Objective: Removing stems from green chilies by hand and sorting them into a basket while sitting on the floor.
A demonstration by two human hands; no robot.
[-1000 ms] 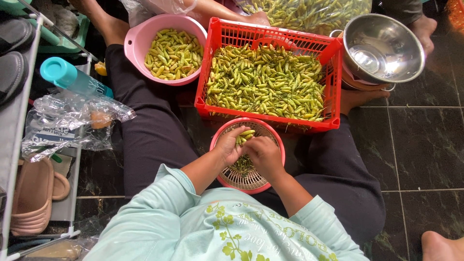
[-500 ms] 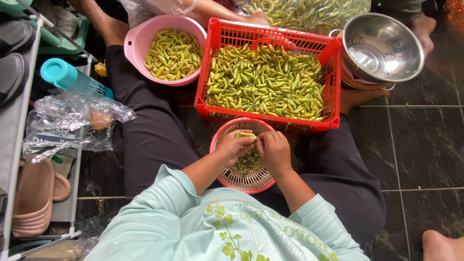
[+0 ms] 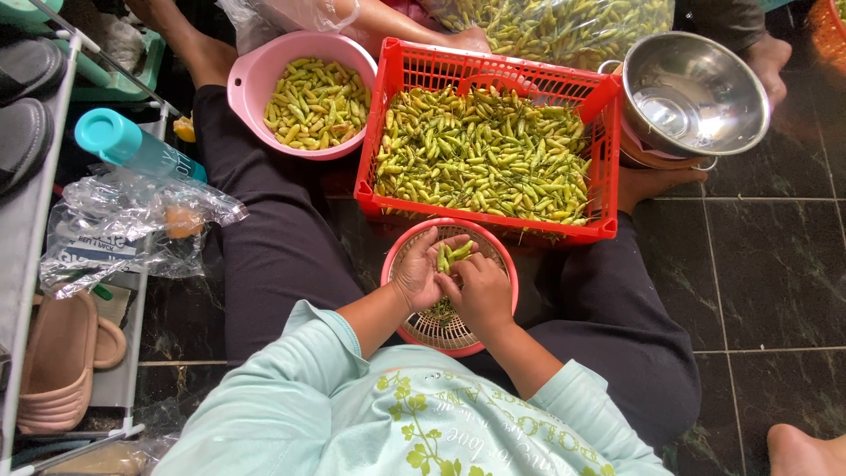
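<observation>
A crumpled clear plastic bag with a white printed patch is lying at the left, beside a teal-capped bottle. The left hand and right hand are meeting over a small red round sieve basket in the person's lap. Both hands are pinching a small bunch of green chilies; the fingers are curled around it, not spread. The chilies are standing nearly upright in the view, long axis running away from the person toward the red crate of green chilies just beyond the sieve. A pink bowl of chilies is sitting to the crate's left, and a steel bowl to its right. Compared with half a second ago, the hands are sitting a little lower over the sieve, and the bunch is showing more clearly between them.
</observation>
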